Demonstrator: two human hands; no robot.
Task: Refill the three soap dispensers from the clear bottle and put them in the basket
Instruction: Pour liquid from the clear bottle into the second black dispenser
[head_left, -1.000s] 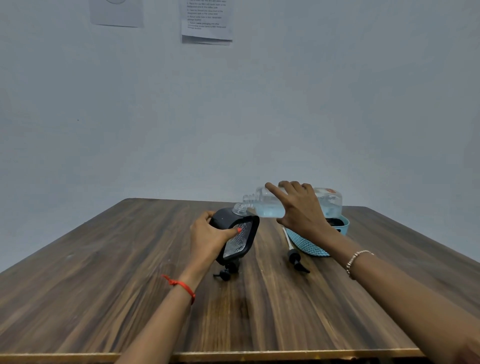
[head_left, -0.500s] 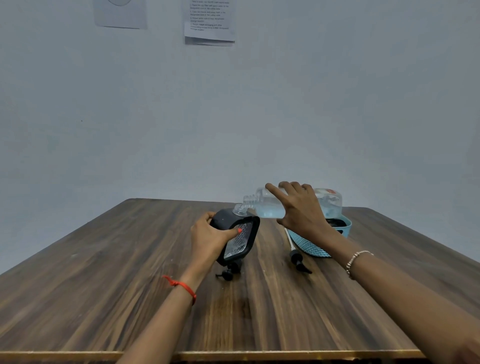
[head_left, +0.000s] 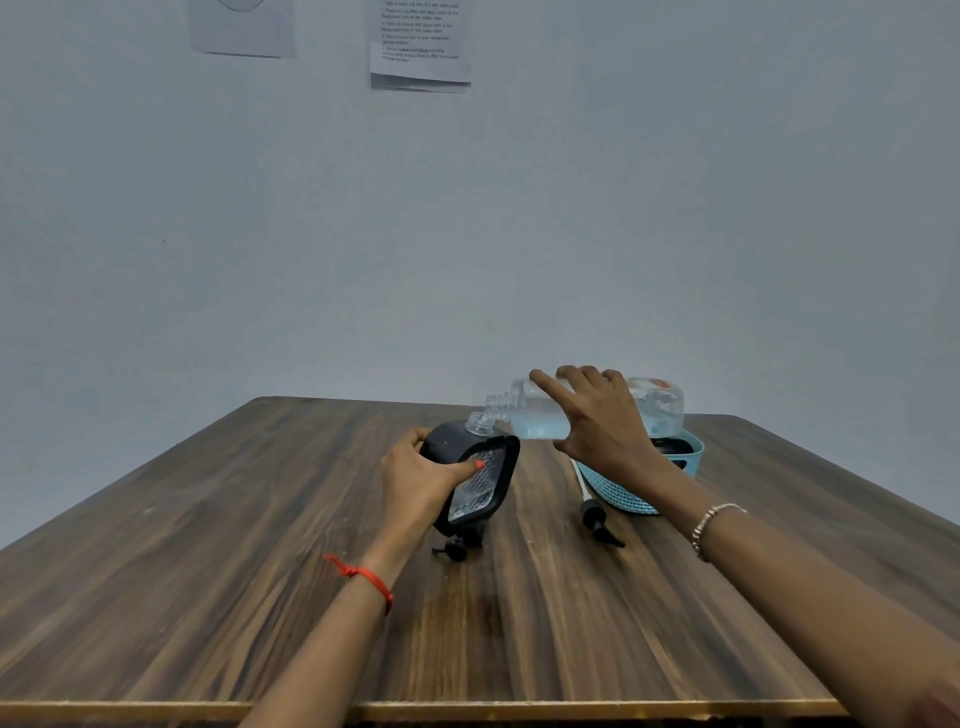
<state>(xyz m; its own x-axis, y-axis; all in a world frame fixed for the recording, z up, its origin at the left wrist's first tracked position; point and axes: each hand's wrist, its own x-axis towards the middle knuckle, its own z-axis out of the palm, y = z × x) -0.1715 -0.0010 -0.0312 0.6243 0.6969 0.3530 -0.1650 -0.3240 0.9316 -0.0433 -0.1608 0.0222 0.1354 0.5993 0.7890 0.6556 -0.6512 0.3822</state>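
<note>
Almost nothing has moved over the last second: the pour is simply being held.

Nearest, on the table (head_left: 260, 597), the left hand (head_left: 421, 486) has its fingers and thumb curled round the dark dispenser (head_left: 447, 441). It keeps the dispenser tilted, open neck up and leaning toward the other hand, just as a moment ago. Just below that hand a black pump (head_left: 457, 546) lies on the wood. A second pump (head_left: 597, 519), with a white tube, lies below the right hand (head_left: 602, 423).

Farther out, the right hand is clamped over the bottle (head_left: 532, 418), its index finger stretched along the shoulder. The bottle lies almost level, its mouth meeting the dispenser's neck. Pale liquid pools along its low side, but no stream can be made out.

Behind the right wrist sits the basket (head_left: 623, 496), with dark shapes inside. These are likely dispensers already filled, though the hand hides how many.

The unchanged pose suggests a slow fill still under way. This dispenser is not yet done — it still needs a pump put back on and a place in the basket. With the liquid this low, the bottle may need more tilt.
</note>
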